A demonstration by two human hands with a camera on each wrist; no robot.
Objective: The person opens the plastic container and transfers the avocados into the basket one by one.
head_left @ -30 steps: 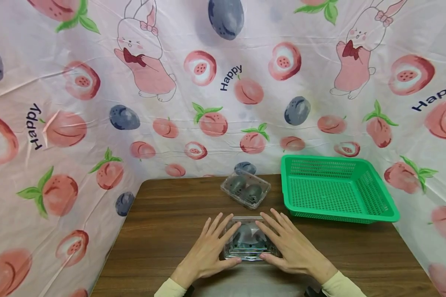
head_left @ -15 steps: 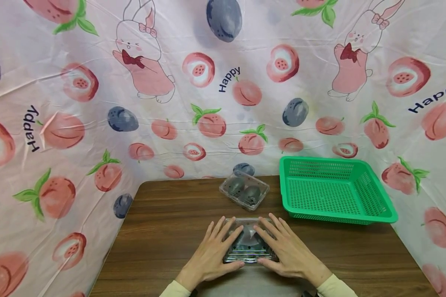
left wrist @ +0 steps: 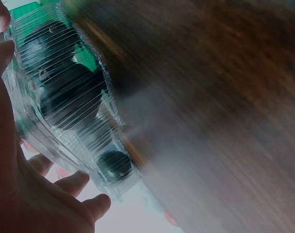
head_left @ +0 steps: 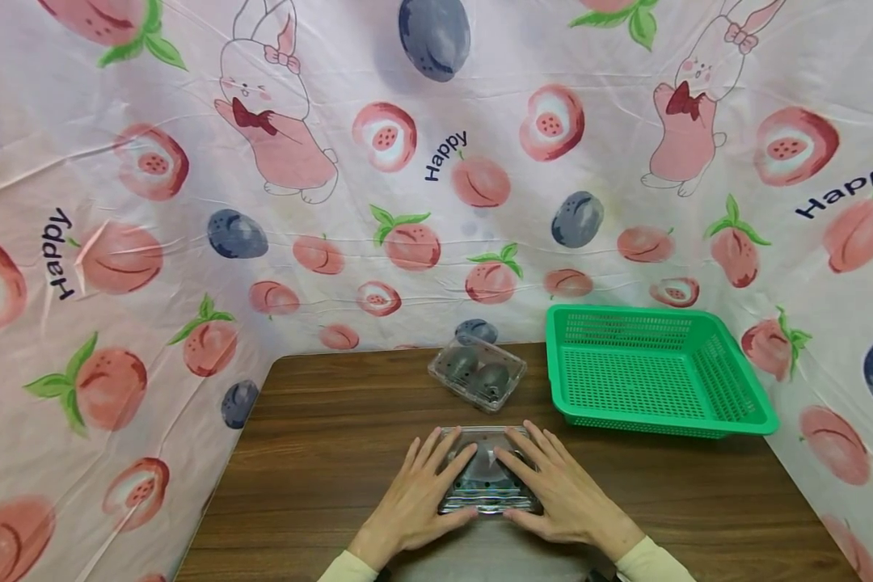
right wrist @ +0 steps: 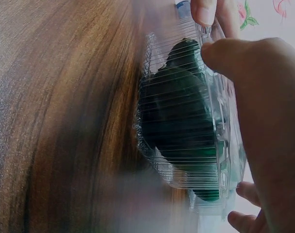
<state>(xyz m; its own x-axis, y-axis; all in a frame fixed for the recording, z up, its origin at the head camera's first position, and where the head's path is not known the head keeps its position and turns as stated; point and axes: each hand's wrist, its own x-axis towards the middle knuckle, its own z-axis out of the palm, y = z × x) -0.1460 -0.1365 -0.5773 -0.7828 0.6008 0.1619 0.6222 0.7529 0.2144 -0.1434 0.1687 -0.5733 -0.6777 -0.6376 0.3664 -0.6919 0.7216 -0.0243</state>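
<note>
**Across the near part of the table, two spread hands on a clear box**

On the wooden table (head_left: 320,461), between left hand (head_left: 416,499) and right hand (head_left: 573,495), sits a clear plastic box (head_left: 486,503). Both hands are spread, fingers fanned over the lid from either side, thumbs at the near edge.

Plenty of wood runs from the left hand out to the table's left edge. Beyond the fingertips a narrower strip leads to the second box (head_left: 508,360), which stands near the back edge with two dark fruits showing inside. To the right, a green basket (head_left: 669,425) takes up the back corner, its near rim just past the right fingertips; more wood lies between that hand and the right edge.

The box under the hands sits square to the person, its longer side seeming to run left to right. The second one is turned at a slant.

From above, fingers and glare hide much of the contents. Down at the right wrist, dark green fruit (right wrist: 179,114) shows plainly through the ribbed wall, and the base meets the wood.
</note>
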